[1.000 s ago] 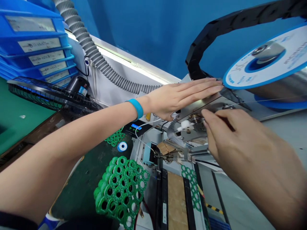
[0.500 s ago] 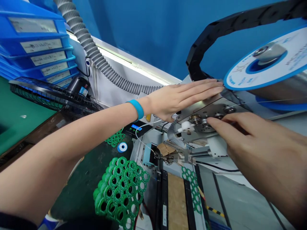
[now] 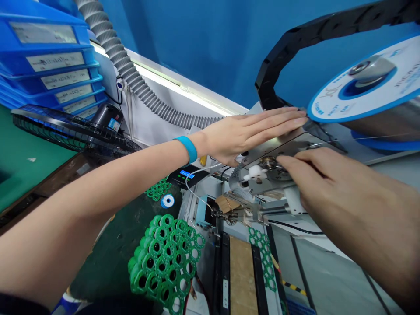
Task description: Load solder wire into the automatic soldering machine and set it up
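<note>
My left hand point(image 3: 239, 135), a blue band on its wrist, lies flat with fingers stretched along the top of a metal wire feeder point(image 3: 262, 155). My right hand point(image 3: 331, 183) is at the feeder's front, thumb and forefinger curled together against its small rollers point(image 3: 269, 162). What sits between those fingertips is hidden. From a big spool point(image 3: 370, 94) with a blue-rimmed white face, a thin metal wire point(image 3: 364, 139) runs toward the rollers, passing behind my right fingers. A white plastic fitting point(image 3: 256, 173) shows at the feeder's left end.
Stacked green ring-patterned boards point(image 3: 166, 262) stand below. A soldering head point(image 3: 226, 210) with cables hangs over a black-edged fixture point(image 3: 243, 275). Also around are a lit controller point(image 3: 187, 175), a fan point(image 3: 65, 131), blue bins point(image 3: 55, 61), a grey hose point(image 3: 141, 85) and a black cable chain point(image 3: 288, 43).
My right hand has shifted slightly left along the feeder, its thumb now nearer the brass-coloured roller. My left hand stays flat in the same place.
</note>
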{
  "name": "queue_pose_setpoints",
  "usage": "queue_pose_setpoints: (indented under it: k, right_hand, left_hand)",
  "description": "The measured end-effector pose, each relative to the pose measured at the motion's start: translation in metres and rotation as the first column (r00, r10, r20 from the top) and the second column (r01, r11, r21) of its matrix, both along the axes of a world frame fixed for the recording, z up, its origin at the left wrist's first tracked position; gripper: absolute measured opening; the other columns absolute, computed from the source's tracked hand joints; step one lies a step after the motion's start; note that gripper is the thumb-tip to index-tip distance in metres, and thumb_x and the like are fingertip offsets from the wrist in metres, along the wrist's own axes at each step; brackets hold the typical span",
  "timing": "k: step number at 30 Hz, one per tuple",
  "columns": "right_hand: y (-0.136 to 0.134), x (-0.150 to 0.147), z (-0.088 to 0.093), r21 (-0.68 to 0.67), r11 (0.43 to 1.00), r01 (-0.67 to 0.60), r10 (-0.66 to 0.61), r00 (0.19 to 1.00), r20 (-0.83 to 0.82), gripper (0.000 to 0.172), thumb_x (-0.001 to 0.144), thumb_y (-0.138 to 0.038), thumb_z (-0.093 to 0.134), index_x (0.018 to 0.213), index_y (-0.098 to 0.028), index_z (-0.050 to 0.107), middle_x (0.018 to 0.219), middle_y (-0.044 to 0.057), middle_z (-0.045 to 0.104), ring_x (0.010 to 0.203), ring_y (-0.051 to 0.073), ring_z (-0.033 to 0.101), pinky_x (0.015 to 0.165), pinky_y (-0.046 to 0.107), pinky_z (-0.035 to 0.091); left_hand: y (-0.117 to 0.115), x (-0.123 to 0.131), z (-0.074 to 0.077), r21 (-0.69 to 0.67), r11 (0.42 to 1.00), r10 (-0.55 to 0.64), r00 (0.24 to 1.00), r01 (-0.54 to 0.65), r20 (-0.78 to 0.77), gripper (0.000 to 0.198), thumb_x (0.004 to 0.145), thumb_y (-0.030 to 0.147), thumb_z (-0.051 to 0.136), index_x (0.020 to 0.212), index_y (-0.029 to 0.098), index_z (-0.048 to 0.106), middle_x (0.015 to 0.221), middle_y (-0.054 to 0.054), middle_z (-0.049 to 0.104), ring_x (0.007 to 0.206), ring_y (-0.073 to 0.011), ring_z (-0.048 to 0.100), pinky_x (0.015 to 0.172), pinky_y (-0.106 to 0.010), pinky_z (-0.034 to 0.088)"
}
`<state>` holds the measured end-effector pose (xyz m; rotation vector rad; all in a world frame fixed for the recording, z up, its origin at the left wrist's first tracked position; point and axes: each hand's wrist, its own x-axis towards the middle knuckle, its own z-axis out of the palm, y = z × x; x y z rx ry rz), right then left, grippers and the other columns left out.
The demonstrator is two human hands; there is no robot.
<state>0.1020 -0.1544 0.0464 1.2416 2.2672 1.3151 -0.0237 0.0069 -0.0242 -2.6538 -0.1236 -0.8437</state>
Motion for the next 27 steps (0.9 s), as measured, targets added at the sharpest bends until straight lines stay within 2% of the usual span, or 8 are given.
queue_pose_setpoints:
  k: [3, 7, 10, 13, 20, 24, 27]
  right_hand:
    - [-0.001, 0.009, -0.005, 0.063, 0.997, 0.035, -0.029, 0.995, -0.092, 0.02, 0.083, -0.013, 0.034, 0.091, -0.017, 0.051, 0.08, 0.003, 0.048, 0.055, 0.015, 0.039, 0.045, 0.026, 0.023]
    - [-0.001, 0.023, -0.01, 0.08, 0.996, 0.029, -0.016, 0.986, -0.165, 0.012, 0.083, -0.02, 0.038, 0.086, -0.019, 0.05, 0.087, 0.003, 0.049, 0.054, 0.012, 0.039, 0.042, 0.024, 0.021]
    - [0.0, 0.027, -0.009, 0.055, 0.998, -0.001, 0.01, 0.988, -0.157, 0.012, 0.082, -0.017, 0.039, 0.087, -0.02, 0.05, 0.082, 0.001, 0.048, 0.053, 0.012, 0.038, 0.042, 0.023, 0.022]
    - [0.001, 0.02, -0.006, 0.043, 0.999, 0.026, -0.021, 0.993, -0.116, 0.016, 0.081, -0.013, 0.037, 0.086, -0.019, 0.051, 0.076, 0.001, 0.047, 0.051, 0.014, 0.036, 0.043, 0.025, 0.02]
    - [0.002, -0.002, -0.005, 0.062, 0.997, 0.039, -0.04, 0.999, 0.0, 0.024, 0.08, -0.005, 0.031, 0.077, -0.016, 0.053, 0.069, 0.003, 0.047, 0.055, 0.016, 0.044, 0.043, 0.025, 0.021]
    - [0.001, 0.001, -0.01, 0.058, 0.998, 0.033, -0.028, 0.995, -0.095, 0.022, 0.082, -0.008, 0.034, 0.08, -0.017, 0.053, 0.074, 0.002, 0.051, 0.058, 0.016, 0.045, 0.044, 0.025, 0.022]
    - [-0.001, 0.003, -0.015, 0.08, 0.997, 0.018, -0.004, 0.987, -0.163, 0.017, 0.085, -0.012, 0.038, 0.086, -0.018, 0.054, 0.078, 0.002, 0.053, 0.062, 0.016, 0.048, 0.046, 0.024, 0.027]
  left_hand:
    - [0.0, 0.0, -0.001, -0.001, 1.0, -0.007, 1.0, 0.007, 0.0, 0.084, 0.078, 0.035, 0.037, 0.138, -0.007, -0.006, 0.15, -0.017, -0.012, 0.137, -0.0287, -0.005, 0.109, -0.037, 0.024]
    - [0.002, 0.0, -0.003, 0.015, 1.0, -0.014, 1.0, 0.014, 0.001, 0.08, 0.083, 0.038, 0.029, 0.138, -0.004, -0.011, 0.149, -0.015, -0.017, 0.137, -0.0317, -0.006, 0.108, -0.041, 0.025]
    - [0.003, 0.001, -0.003, 0.02, 1.0, -0.018, 1.0, 0.018, 0.002, 0.077, 0.085, 0.041, 0.023, 0.138, -0.003, -0.011, 0.149, -0.015, -0.019, 0.136, -0.033, -0.006, 0.107, -0.043, 0.026]
    - [0.003, 0.001, -0.004, 0.025, 0.999, -0.026, 1.0, 0.026, -0.005, 0.078, 0.085, 0.042, 0.023, 0.138, -0.004, -0.01, 0.148, -0.015, -0.021, 0.136, -0.0338, -0.007, 0.108, -0.042, 0.025]
    - [0.002, -0.001, -0.003, 0.016, 1.0, -0.016, 1.0, 0.016, -0.004, 0.079, 0.082, 0.034, 0.03, 0.138, -0.003, -0.012, 0.146, -0.013, -0.028, 0.134, -0.0329, -0.012, 0.107, -0.041, 0.026]
    - [0.001, -0.001, 0.0, 0.019, 1.0, 0.013, 0.998, -0.012, -0.062, 0.08, 0.081, 0.033, 0.031, 0.139, -0.001, -0.014, 0.145, -0.013, -0.029, 0.132, -0.0337, -0.015, 0.106, -0.042, 0.026]
    - [-0.001, -0.002, 0.002, 0.023, 0.998, 0.052, 0.995, -0.05, -0.088, 0.084, 0.08, 0.034, 0.033, 0.139, -0.001, -0.014, 0.147, -0.014, -0.025, 0.132, -0.0336, -0.015, 0.105, -0.043, 0.028]
